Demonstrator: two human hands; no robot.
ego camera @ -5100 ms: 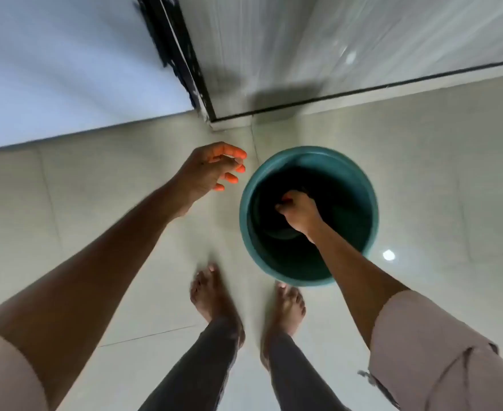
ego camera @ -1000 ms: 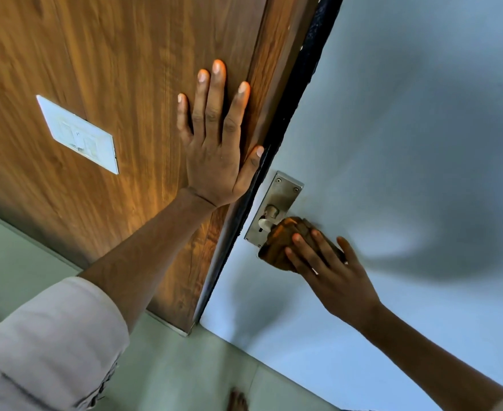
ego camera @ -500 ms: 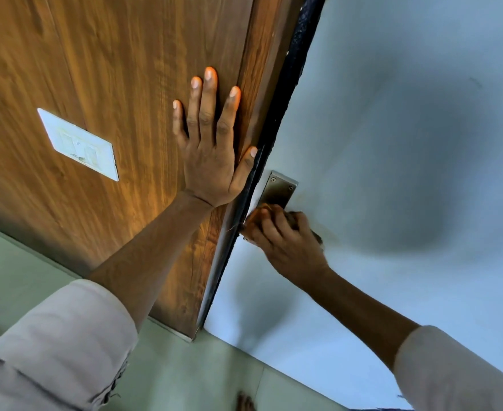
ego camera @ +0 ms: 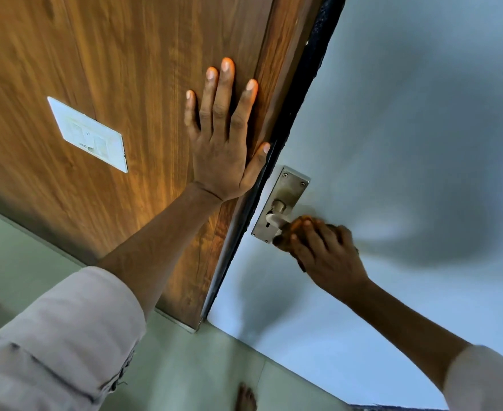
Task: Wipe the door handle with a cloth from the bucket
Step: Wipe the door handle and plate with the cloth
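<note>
A metal door handle [ego camera: 275, 218] juts from its steel backplate [ego camera: 285, 191] on the pale blue door [ego camera: 407, 114]. My right hand [ego camera: 324, 252] is wrapped around the lever's outer part with a brown cloth [ego camera: 296, 225] pressed against it; only the cloth's edge shows past my fingers. The lever's stub near the plate is bare. My left hand [ego camera: 225, 137] lies flat, fingers spread, on the wooden panel [ego camera: 125, 69] just left of the door's dark edge [ego camera: 291, 120]. The bucket is out of view.
A white switch plate [ego camera: 88, 134] is mounted on the wooden panel at left. Pale floor tiles [ego camera: 185, 366] run below, and a bare foot [ego camera: 245, 398] shows at the bottom edge.
My right hand with the cloth has slid from the backplate end out along the lever to the right, uncovering the lever's stub. The left hand stays flat on the wood.
</note>
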